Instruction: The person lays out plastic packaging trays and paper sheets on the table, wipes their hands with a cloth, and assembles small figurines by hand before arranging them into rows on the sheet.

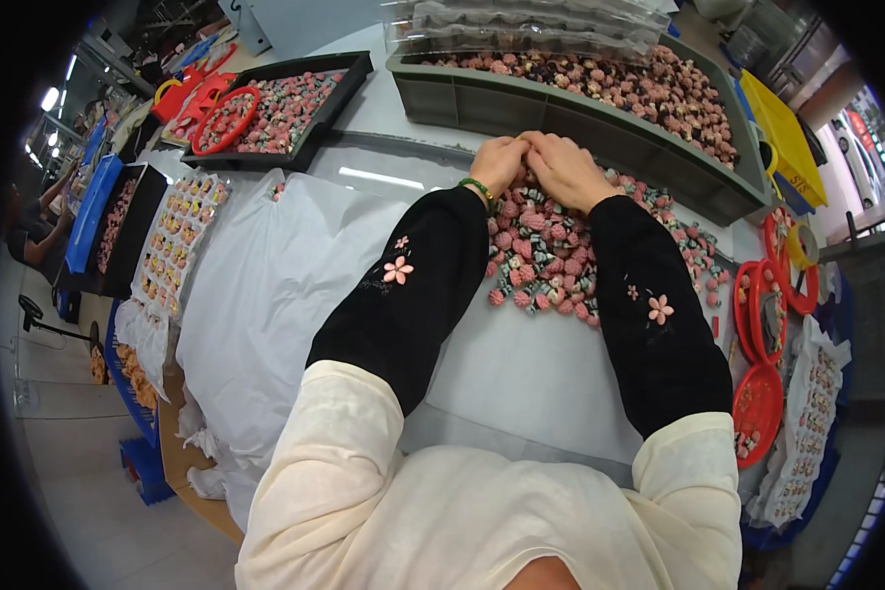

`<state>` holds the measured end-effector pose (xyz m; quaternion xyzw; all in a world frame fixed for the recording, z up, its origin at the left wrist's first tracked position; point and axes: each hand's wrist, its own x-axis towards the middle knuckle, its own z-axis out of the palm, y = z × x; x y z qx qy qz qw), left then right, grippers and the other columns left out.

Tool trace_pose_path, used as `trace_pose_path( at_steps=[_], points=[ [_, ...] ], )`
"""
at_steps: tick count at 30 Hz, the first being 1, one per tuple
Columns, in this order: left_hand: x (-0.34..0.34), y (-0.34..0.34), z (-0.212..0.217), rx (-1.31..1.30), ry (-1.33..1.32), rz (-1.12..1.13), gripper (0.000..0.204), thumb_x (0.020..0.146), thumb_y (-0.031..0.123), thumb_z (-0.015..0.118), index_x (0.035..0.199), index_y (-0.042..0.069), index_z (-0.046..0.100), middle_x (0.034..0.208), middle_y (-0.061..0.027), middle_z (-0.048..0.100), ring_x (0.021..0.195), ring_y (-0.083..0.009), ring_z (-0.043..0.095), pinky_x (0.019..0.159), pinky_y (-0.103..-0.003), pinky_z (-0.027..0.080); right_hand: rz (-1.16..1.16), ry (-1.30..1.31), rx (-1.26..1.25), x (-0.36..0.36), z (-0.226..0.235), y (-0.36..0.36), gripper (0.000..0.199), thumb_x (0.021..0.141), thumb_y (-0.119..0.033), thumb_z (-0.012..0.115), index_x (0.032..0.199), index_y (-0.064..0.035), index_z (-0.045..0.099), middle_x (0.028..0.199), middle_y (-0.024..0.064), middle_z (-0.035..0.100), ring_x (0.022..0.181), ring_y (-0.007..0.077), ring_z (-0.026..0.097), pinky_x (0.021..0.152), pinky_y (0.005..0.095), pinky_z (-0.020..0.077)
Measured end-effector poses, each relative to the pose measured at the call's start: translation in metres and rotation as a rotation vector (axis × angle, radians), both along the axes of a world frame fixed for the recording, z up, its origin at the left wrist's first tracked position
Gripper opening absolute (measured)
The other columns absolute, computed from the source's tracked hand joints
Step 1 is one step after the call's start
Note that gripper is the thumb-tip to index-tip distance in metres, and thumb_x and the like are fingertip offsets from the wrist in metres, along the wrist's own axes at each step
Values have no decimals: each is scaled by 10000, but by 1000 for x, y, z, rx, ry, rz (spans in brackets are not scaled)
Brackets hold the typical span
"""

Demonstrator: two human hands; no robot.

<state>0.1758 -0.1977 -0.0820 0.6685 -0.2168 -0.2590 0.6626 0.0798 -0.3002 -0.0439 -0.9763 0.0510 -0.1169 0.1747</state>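
Observation:
A loose pile of small pink knobbly pieces with grey-green parts (546, 251) lies on the white table top (521, 374). At the pile's far edge my left hand (499, 163) and my right hand (567, 173) meet, fingertips close together. Both have curled fingers, and whatever is between them is hidden under the hands. Just beyond them stands the long grey-green bin (521, 110), heaped with similar pink and dark pieces (649, 93). My black sleeves frame the pile on both sides.
Clear plastic trays (531, 28) rest stacked on the bin. A black tray (349, 88) of pink pieces with a red ring (226, 120) sits far left. White sheeting (256, 275) covers the left side. Red round trays (759, 413), a yellow tape roll (802, 246) and a yellow crate (779, 133) are right.

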Motion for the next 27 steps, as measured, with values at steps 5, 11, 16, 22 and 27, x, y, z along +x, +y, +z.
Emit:
trace_pose_path(
  at_steps=[5, 11, 16, 22, 27],
  points=[
    [-58, -5, 20, 6, -75, 45, 287, 817, 247, 473, 888, -13, 573, 764, -106, 586, 701, -223, 537, 639, -321, 414, 13, -141, -1, -53, 18, 1, 297, 849, -206, 404, 1098, -68, 486, 998, 125, 547, 965, 306, 479, 810, 401, 379],
    [-143, -3, 27, -55, -688, 277, 188, 833, 167, 435, 811, 6, 529, 863, -175, 540, 834, -362, 474, 777, -430, 372, 12, -354, 72, -116, 20, 7, 274, 767, -105, 495, 1031, -38, 518, 1004, 108, 545, 978, 284, 469, 843, 385, 369],
    [-179, 12, 14, -111, -832, 116, 254, 832, 190, 456, 951, -29, 506, 1017, -171, 503, 954, -333, 437, 845, -424, 340, 8, -447, -14, -164, 5, 19, 313, 774, -36, 487, 1085, -22, 460, 1085, 140, 491, 1038, 311, 444, 894, 366, 352],
    [-178, 41, 35, 31, -1196, -30, 354, 845, 211, 472, 1143, 20, 466, 1206, -210, 435, 1137, -343, 390, 947, -441, 281, -112, -353, 26, -200, -2, 23, 380, 814, -98, 524, 1170, -25, 413, 1165, 163, 459, 1097, 323, 421, 931, 375, 330],
    [-53, 74, -6, 293, -1053, 240, 394, 806, 323, 486, 1092, 54, 527, 1122, -192, 460, 1000, -361, 435, 862, -477, 338, -68, -387, -9, -226, 20, 71, 498, 786, -117, 561, 1247, -29, 394, 1294, 186, 368, 1206, 330, 343, 993, 388, 265]
  ],
)
